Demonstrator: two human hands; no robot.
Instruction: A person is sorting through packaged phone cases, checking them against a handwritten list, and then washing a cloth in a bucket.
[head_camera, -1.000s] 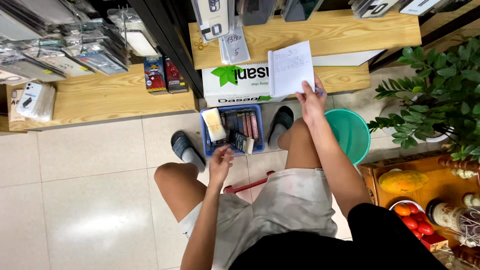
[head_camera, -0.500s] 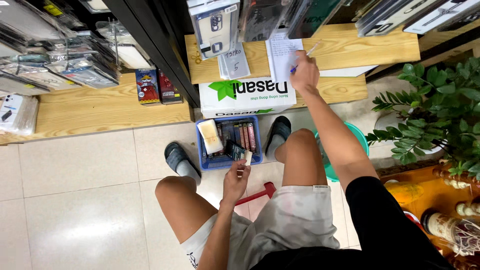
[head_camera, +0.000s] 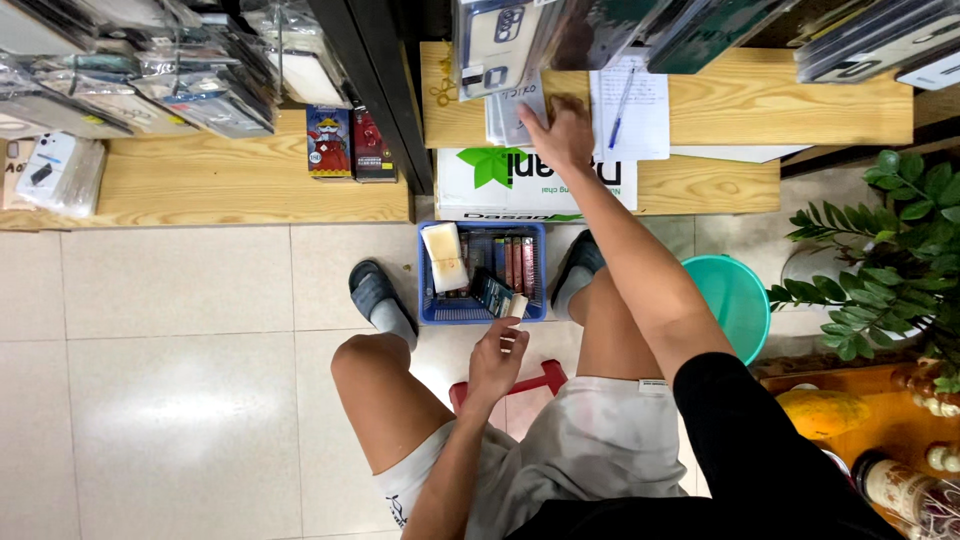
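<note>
Paper sheet (head_camera: 630, 108) now lies flat on the wooden shelf (head_camera: 760, 100), upper middle | right hand (head_camera: 560, 130) has let it go, open grip resting on packets (head_camera: 510, 115) beside | left hand (head_camera: 497, 360) pinches small pale piece (head_camera: 517, 305) over blue basket (head_camera: 480, 272), centre

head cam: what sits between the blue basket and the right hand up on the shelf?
In the head view, a white cardboard box with green print lies between the blue basket and the right hand, tucked under the wooden shelf.
</note>
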